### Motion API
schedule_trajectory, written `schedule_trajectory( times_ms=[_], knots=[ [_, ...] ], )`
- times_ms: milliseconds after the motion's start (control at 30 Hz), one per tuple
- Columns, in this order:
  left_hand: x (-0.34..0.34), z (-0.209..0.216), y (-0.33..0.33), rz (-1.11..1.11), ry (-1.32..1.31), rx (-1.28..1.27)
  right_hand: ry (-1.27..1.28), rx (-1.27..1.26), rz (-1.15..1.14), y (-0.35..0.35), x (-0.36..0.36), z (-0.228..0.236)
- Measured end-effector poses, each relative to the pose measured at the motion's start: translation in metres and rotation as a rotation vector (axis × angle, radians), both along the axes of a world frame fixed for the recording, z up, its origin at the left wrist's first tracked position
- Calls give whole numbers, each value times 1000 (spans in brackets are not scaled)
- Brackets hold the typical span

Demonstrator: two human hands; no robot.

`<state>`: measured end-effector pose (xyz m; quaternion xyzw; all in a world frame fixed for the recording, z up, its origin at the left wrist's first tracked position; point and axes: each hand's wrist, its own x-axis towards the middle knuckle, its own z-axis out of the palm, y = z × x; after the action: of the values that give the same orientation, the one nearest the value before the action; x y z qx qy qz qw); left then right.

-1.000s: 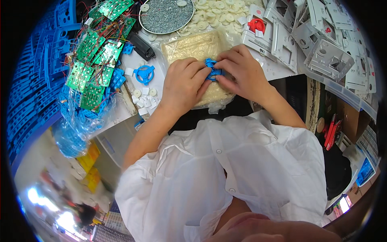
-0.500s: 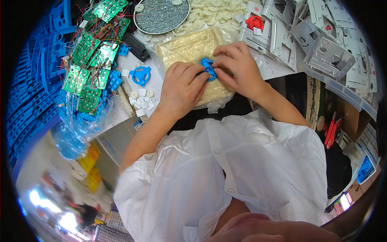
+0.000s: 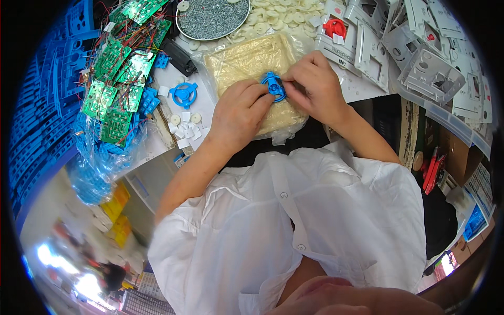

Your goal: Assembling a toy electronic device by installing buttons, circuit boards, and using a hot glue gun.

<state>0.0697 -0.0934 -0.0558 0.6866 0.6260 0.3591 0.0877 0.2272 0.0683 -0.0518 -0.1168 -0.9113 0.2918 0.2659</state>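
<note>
Over a plastic-wrapped tan pad (image 3: 247,60), a round blue plastic part (image 3: 274,86) with a raised centre sits between my two hands. My left hand (image 3: 239,113) is closed on its left side, thumb and fingertips pinching the rim. From the right, the fingers of my right hand (image 3: 313,84) are pinched together at the part's edge; any small piece between them is hidden. Left of the pad lies another blue ring-shaped part (image 3: 184,95) with spokes. Near it are small white square pieces (image 3: 188,130) and a few pale discs (image 3: 196,118).
A round tray of small screws (image 3: 212,21) stands at the back, beside many cream discs (image 3: 283,18). Green circuit boards with wires (image 3: 113,79) are piled at left, near stacked blue panels (image 3: 47,110). White housings (image 3: 433,76) fill a clear bin at right; a red part (image 3: 334,27) rests on one.
The blue part has turned slightly, so more of its centre faces up. My right hand has shifted a little, its fingers drawn closer together beside the part.
</note>
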Motion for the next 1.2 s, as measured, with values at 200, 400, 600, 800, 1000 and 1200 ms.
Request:
schedule_trajectory(
  times_ms=[200,400,600,800,1000,1200],
  knots=[
    [-5,4,-1,-23,48,-17,-86,15,22,0,-7,4],
    [-4,4,2,-32,21,-47,-156,-58,38,12,5,17],
    [5,12,-8,8,79,-119,-217,225,-300,81,61,34],
    [6,2,-14,41,47,-110,-501,294,-265,88,56,36],
    [-21,74,-28,24,-46,-95,-168,145,-453,87,70,40],
    [-190,154,-39,633,260,-73,187,136,-543,76,80,55]
  ],
)
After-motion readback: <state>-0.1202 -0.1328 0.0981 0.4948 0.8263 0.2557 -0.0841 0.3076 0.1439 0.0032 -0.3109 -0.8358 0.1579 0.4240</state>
